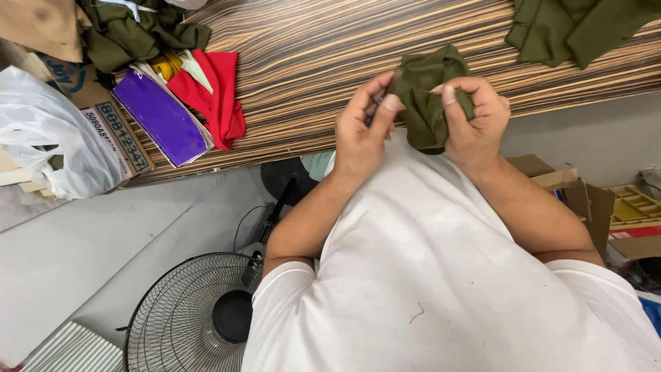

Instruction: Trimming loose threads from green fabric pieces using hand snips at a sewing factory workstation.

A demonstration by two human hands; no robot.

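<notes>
An olive green piece of cloth (425,96) is bunched at the near edge of a striped wood-grain table (310,62). My right hand (475,120) grips the cloth's right side with closed fingers. My left hand (365,127) pinches a thin dark tool (381,100) against the cloth's left edge. Both hands meet just above my white shirt.
More olive fabric (575,27) lies at the table's far right, and another olive pile (134,31) at the left beside red cloth (217,93) and a purple packet (162,117). A white plastic bag (51,131) and cardboard box sit left. A floor fan (196,317) stands below.
</notes>
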